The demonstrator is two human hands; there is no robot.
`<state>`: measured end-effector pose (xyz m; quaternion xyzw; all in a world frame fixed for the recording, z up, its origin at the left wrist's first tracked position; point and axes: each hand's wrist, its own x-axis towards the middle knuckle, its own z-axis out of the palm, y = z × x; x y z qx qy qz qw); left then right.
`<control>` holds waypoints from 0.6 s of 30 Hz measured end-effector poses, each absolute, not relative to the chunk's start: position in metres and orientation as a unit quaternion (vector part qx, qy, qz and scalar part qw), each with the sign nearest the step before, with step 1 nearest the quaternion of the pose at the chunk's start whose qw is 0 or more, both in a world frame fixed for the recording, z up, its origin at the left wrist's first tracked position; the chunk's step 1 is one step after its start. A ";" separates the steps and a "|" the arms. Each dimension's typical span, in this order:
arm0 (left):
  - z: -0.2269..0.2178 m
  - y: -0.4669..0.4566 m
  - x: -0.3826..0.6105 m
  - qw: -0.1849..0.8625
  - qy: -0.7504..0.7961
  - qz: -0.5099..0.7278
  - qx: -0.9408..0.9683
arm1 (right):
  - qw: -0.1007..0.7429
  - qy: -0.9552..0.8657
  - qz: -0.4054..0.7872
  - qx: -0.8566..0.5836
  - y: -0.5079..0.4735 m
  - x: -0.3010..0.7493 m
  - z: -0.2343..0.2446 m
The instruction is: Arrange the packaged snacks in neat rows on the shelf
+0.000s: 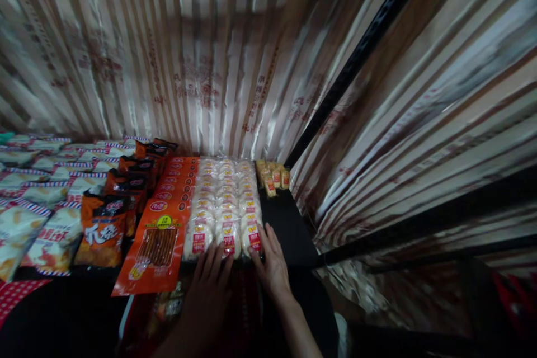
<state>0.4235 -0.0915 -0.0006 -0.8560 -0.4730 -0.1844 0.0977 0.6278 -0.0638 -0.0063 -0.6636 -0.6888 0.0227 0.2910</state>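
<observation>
Rows of white rice cracker packets (226,201) with red labels lie overlapping in three columns on a black shelf (289,229). My left hand (212,274) rests at the near end of the left and middle columns, fingers stretched forward against the packets. At the right column's near corner, my right hand (271,263) touches the front packet with its fingers spread. Neither hand grips anything. Just left of the columns lies a long orange snack packet (163,246) with brown sticks showing through its window; its near end juts past the shelf edge.
Small yellowish packets (272,176) sit at the back right of the shelf. Orange and black snack bags (103,229) and white snack bags (46,196) fill the left side. A striped curtain (218,56) hangs behind. A dark pole (356,61) slants up from the shelf's right corner.
</observation>
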 end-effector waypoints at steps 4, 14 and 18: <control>-0.004 -0.091 0.423 0.099 -0.470 -0.188 -0.857 | 0.296 -0.688 -0.021 -0.662 -0.064 0.621 -0.012; 0.012 -0.089 0.418 0.101 -0.520 -0.221 -0.819 | 0.297 -0.672 -0.020 -0.678 -0.067 0.607 -0.007; 0.012 -0.083 0.412 0.125 -0.538 -0.238 -0.799 | 0.279 -0.689 -0.017 -0.669 -0.065 0.598 -0.002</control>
